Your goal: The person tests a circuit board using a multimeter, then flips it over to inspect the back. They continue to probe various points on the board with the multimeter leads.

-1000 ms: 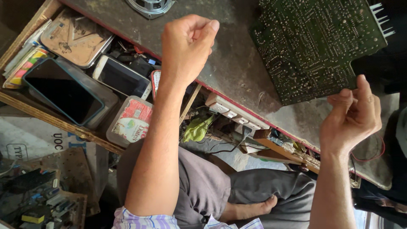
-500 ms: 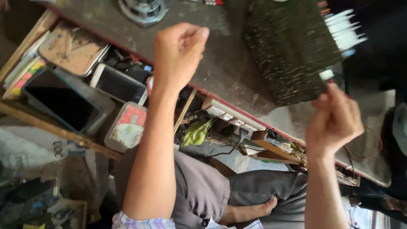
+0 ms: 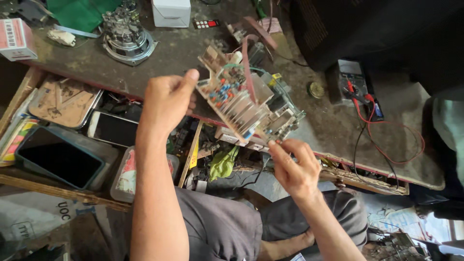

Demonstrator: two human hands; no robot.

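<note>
Left hand (image 3: 166, 99): pinching upper-left edge of circuit board (image 3: 244, 99), thumb on top. Circuit board: lifted off workbench (image 3: 193, 53), tilted, components facing camera. Right hand (image 3: 295, 166): gripping lower-right corner of circuit board with fingertips. Multimeter (image 3: 355, 84): on workbench, right of circuit board.

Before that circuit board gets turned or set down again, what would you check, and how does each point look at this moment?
1. Left hand grips a corner of the circuit board: ok.
2. Right hand supports the board's lower edge with its fingertips: ok.
3. Board held above the workbench, component side up: ok.
4. Red ribbon cable running from the board hangs free: cannot tell.
5. Multimeter and its red leads lie clear of the board: ok.
6. Motor part on the bench stands apart from both hands: ok.
</note>
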